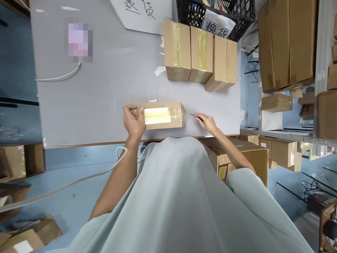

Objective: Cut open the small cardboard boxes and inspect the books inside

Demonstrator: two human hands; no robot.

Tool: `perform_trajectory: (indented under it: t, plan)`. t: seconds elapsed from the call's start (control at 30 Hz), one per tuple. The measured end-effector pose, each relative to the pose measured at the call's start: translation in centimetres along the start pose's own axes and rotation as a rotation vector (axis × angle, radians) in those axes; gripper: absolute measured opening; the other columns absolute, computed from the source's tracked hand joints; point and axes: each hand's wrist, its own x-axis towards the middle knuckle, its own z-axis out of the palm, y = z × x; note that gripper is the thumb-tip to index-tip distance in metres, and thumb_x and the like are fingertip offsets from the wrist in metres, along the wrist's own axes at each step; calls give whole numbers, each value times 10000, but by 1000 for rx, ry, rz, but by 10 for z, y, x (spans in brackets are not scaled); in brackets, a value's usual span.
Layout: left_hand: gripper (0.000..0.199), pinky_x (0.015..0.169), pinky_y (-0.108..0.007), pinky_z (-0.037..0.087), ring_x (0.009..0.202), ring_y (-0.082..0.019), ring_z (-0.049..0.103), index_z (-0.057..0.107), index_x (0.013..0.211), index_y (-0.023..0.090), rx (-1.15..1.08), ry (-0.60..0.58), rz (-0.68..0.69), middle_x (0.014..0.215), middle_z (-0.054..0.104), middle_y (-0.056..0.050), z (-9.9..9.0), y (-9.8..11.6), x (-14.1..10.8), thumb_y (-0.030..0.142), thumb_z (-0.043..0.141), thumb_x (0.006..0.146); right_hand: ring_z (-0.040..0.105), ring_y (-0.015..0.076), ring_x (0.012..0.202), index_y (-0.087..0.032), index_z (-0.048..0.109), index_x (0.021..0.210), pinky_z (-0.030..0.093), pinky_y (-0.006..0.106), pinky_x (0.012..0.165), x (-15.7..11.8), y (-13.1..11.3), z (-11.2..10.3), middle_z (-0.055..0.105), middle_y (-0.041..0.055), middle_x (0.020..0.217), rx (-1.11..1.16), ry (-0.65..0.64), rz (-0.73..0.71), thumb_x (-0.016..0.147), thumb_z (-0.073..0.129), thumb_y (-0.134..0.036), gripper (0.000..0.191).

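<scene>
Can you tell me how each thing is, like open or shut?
Labelled cardboard box: closed, tape on it
Left grip: holding that box's left end
Red-handled cutter: tip bare, not touching the box
Right grip: closed on the cutter
Three cardboard boxes: taped shut, in a row
Black plastic crate: open-topped, things inside
Pixelated object: too blurred to tell

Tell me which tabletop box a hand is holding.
The long cardboard box gripped by the left hand; no hand touches the three boxes beyond it.

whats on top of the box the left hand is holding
On the box: a pale label and shiny tape. The left hand covers part of its left end, hiding what's beneath.
</scene>
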Motion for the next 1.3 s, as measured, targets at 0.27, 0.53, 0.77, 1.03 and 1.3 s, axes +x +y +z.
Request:
perform_trajectory:
  t: [0.27,0.53,0.77,1.03,1.3]
  plan:
    - [682,1159,-512,511,1323,-340,711,621,1314,188,-8,36,-104,1400,732,-180,-34,-50,29,786,553,995,601,145,609,-225,646,858,488,244,644,45,-68,86,686,-28,684,838,128,427,1083,663,-583,423]
    - [648,1241,-513,500,1401,-334,721,605,1560,171,-34,-245,-150,1492,746,-235,13,-56,28,594,420,1105,536,166,676,-254,574,785,456,268,686,31,-110,24,547,-55,652,568,337,293,1019,677,-675,492]
    - [683,1188,-479,583,1339,-317,746,755,1468,168,-163,-394,33,1517,740,-227,2,-34,54,664,549,1046,499,186,722,-269,549,792,432,275,728,25,-139,1,598,-29,717,214,355,344,1091,602,-628,470]
    - [419,1110,-459,670,1163,-316,810,911,1184,209,-327,-561,169,1273,865,-107,-73,15,78,544,832,944,720,268,936,-225,735,1058,566,332,869,17,-181,13,776,108,1028,-41,342,404,1179,430,-640,530]
    - [284,1106,-465,687,1191,-317,807,919,1165,216,-383,-612,203,1279,855,-109,-74,10,88,392,856,953,827,301,1133,-207,451,1693,632,392,951,-5,-267,5,814,177,1366,-64,84,378,1242,269,-378,516]
